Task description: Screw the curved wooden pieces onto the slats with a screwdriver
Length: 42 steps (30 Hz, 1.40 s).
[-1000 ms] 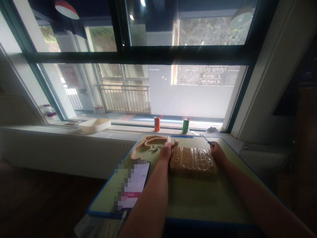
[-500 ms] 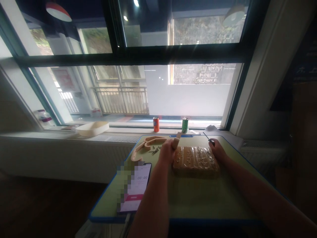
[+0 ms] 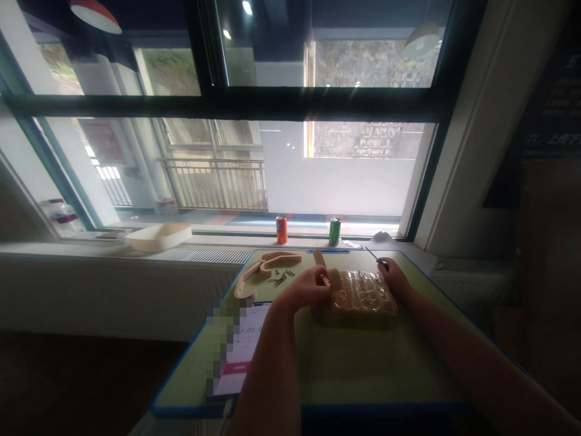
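Observation:
My left hand (image 3: 312, 287) is closed on a light wooden piece (image 3: 334, 280) at the left end of a brown block wrapped in clear film (image 3: 365, 300). A flat wooden strip (image 3: 319, 259) sticks up behind those fingers; whether it belongs to the same piece, I cannot tell. At the block's far right corner, my right hand (image 3: 394, 278) grips a screwdriver (image 3: 382, 263), its thin shaft pointing up and to the left. Left of my left hand lie several metal screws (image 3: 282, 278) beside curved wooden pieces (image 3: 247, 284).
A phone (image 3: 240, 345) showing a timer rests on the left of the blue-edged green table (image 3: 354, 369), partly behind my left forearm. On the windowsill stand an orange can (image 3: 281, 231), a green can (image 3: 334, 232) and a cream tray (image 3: 158, 237).
My left hand has turned and lowered the wooden piece onto the block's left end. My right hand still grips the screwdriver by the far right corner. The view has shifted slightly.

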{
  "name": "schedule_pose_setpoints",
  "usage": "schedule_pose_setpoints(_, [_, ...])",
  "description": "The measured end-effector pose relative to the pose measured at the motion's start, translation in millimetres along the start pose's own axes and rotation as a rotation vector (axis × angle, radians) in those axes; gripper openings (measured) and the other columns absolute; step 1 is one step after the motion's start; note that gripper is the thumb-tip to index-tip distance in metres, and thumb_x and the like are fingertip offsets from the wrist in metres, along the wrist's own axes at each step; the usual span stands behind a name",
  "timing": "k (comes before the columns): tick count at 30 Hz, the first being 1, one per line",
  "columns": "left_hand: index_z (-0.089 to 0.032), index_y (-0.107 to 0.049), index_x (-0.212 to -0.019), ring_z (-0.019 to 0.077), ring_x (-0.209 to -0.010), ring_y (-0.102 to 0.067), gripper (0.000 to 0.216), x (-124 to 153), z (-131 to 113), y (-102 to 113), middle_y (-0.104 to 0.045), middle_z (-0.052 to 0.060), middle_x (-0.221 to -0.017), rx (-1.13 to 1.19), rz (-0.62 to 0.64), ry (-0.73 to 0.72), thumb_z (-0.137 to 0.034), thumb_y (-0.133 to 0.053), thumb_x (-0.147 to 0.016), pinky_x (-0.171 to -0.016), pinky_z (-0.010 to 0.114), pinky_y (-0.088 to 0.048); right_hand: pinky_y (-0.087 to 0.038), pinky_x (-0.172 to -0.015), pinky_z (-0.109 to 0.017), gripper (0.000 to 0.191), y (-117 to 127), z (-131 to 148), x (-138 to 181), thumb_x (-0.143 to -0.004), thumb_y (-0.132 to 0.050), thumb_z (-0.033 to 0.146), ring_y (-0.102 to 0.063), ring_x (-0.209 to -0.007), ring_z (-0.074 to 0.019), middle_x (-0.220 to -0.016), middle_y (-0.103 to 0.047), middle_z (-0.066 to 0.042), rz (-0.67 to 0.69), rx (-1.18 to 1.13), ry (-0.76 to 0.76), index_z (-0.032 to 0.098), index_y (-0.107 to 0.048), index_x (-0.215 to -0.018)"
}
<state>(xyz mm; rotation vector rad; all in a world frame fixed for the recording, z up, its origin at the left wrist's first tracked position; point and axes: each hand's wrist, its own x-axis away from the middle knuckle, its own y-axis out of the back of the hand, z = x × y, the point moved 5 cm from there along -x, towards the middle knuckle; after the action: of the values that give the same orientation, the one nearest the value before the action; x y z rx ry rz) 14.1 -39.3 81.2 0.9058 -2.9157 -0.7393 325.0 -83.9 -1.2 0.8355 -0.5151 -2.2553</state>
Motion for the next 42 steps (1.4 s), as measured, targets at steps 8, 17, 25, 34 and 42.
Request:
schedule_pose_setpoints(8, [-0.015,-0.064,-0.086,0.0185,-0.089,-0.056,0.026,-11,8,18,-0.06,0.007,-0.093,-0.234,-0.399,-0.06,-0.008,-0.042,-0.073,-0.082,0.033,-0.044,-0.048,-0.079,-0.039,0.032,1,1,2,-0.086,-0.049,0.034,-0.057,-0.092,-0.018,-0.108,-0.057,-0.008,0.027,-0.005,-0.01,0.015,-0.052,-0.112])
schedule_pose_setpoints(17, [-0.018,-0.069,-0.092,0.0173,-0.094,-0.051,0.029,-15,11,11,-0.056,0.007,-0.1,-0.593,-0.42,-0.159,-0.008,-0.047,-0.076,-0.086,0.028,-0.041,-0.049,-0.079,-0.039,0.032,2,3,4,-0.086,-0.05,0.032,-0.057,-0.094,-0.0185,-0.112,-0.055,-0.008,0.053,-0.001,-0.047,0.015,-0.051,-0.114])
schedule_pose_setpoints(25, [-0.025,-0.071,-0.086,0.0302,-0.107,-0.04,0.02,-4,-9,9,-0.051,0.009,-0.118,-0.905,-0.564,-0.063,-0.022,-0.053,-0.078,-0.089,0.046,-0.031,-0.048,-0.078,-0.038,0.032,0,1,2,-0.086,-0.049,0.033,-0.057,-0.091,-0.0177,-0.107,-0.057,-0.008,0.069,-0.006,-0.033,0.015,-0.052,-0.112])
schedule_pose_setpoints(34, [-0.036,-0.059,-0.111,0.0248,-0.086,-0.057,0.032,4,-12,-3,-0.064,0.005,-0.1,-0.724,-0.295,0.0,-0.041,-0.042,-0.085,-0.077,0.037,-0.038,-0.046,-0.075,-0.034,0.031,-3,9,2,-0.081,-0.044,0.038,-0.06,-0.085,-0.0201,-0.095,-0.063,-0.007,0.078,-0.051,-0.007,0.019,-0.054,-0.104])
schedule_pose_setpoints(42, [-0.019,-0.067,-0.088,0.0252,-0.074,-0.059,0.025,3,-24,-8,-0.064,0.012,-0.079,-1.007,-0.374,0.148,-0.021,-0.043,-0.082,-0.073,0.041,-0.037,-0.044,-0.075,-0.032,0.03,-3,16,4,-0.078,-0.045,0.039,-0.059,-0.086,-0.0202,-0.095,-0.063,-0.006,0.082,-0.094,-0.024,0.021,-0.055,-0.1])
